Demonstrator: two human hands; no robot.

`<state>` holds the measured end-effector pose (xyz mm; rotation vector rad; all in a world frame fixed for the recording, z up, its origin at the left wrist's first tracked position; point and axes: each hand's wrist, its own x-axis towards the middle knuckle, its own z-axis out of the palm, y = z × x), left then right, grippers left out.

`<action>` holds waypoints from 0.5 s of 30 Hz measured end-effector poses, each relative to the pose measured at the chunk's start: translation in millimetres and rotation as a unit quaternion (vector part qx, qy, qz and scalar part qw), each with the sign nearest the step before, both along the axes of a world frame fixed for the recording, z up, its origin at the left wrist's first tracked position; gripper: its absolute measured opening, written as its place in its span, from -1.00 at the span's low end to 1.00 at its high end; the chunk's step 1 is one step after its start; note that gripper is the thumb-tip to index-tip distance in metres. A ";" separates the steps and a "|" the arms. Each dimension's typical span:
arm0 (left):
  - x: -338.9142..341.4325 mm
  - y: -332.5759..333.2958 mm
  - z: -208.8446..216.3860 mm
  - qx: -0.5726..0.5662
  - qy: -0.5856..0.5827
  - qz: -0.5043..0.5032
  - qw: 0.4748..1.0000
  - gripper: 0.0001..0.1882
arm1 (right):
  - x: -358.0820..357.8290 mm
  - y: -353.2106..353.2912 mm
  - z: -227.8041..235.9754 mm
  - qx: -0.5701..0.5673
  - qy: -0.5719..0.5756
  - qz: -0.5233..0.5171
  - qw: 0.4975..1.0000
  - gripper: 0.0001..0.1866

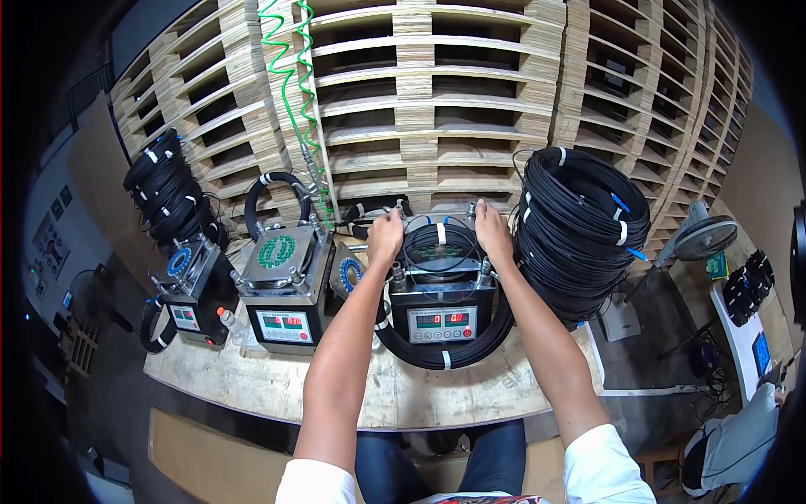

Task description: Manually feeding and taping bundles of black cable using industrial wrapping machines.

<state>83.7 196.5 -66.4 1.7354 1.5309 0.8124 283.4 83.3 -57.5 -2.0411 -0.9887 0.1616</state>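
Both arms reach forward over a small bench machine (442,312) with a red-lit digital display and a metal top. At its far left corner my left hand (386,236) is closed on a metal corner post. My right hand (493,233) is closed on the matching metal corner post (473,207) at the far right. Between my hands, a thin black cable loop lies over the round greenish plate (442,251). A thick black cable coil (424,356), bound with white ties, hangs round the machine's front. My fingertips are partly hidden by the hands.
To the left stand a second machine (290,296) with a green ring of parts and a third machine (200,290). A tall stack of black cable coils (579,244) rises at right. Behind are wooden pallets (416,71); a green spiral hose (290,80) hangs there.
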 end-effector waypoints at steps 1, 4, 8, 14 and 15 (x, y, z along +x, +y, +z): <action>1.2 -1.9 0.2 -0.001 0.002 0.001 1.000 -0.36 | 4.5 3.1 -3.4 -0.001 0.002 0.001 1.000 -0.40; 6.9 -5.3 5.3 0.001 0.015 0.004 1.000 -0.35 | 19.3 10.6 -11.6 -0.011 0.018 0.014 1.000 -0.35; 4.7 -5.4 4.8 0.004 0.026 0.006 1.000 -0.36 | 16.7 13.7 -17.9 0.028 -0.026 0.007 0.999 -0.32; 4.5 8.8 -9.7 0.042 -0.002 -0.012 0.999 -0.40 | 16.5 15.9 -17.5 0.020 -0.014 0.028 0.999 -0.35; 5.5 11.9 -11.8 0.049 -0.006 -0.026 0.998 -0.41 | 17.5 16.0 -19.0 0.028 -0.013 0.018 0.999 -0.36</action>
